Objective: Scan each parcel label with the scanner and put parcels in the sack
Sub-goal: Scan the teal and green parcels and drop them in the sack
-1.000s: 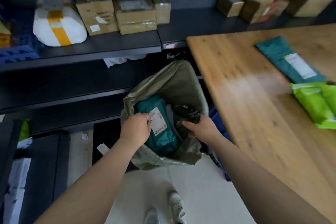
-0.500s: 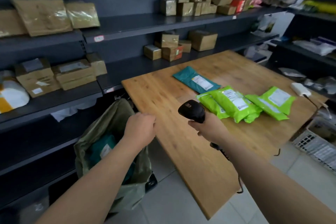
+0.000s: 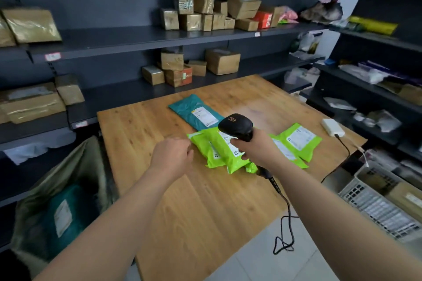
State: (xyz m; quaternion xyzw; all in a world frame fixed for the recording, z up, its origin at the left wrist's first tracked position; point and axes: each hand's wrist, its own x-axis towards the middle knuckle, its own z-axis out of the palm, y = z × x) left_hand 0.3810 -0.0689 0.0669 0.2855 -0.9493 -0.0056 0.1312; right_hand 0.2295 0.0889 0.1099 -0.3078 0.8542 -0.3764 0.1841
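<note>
Hands: left hand loosely curled, empty, hovering just beside green parcels; right hand gripping scanner above them | parcels plus teal parcel on counter, sack at left | risk: overlapping labels, scanner may read the wrong one

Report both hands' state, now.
Left hand: open, fingers loosely curled, holding nothing.
Right hand: closed, holding the scanner.

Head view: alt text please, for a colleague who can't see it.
The right hand holds a black scanner over lime-green parcels on a wooden table; the left hand hovers beside them, empty. A teal parcel lies farther back; a second teal parcel sits in the sack.
</note>
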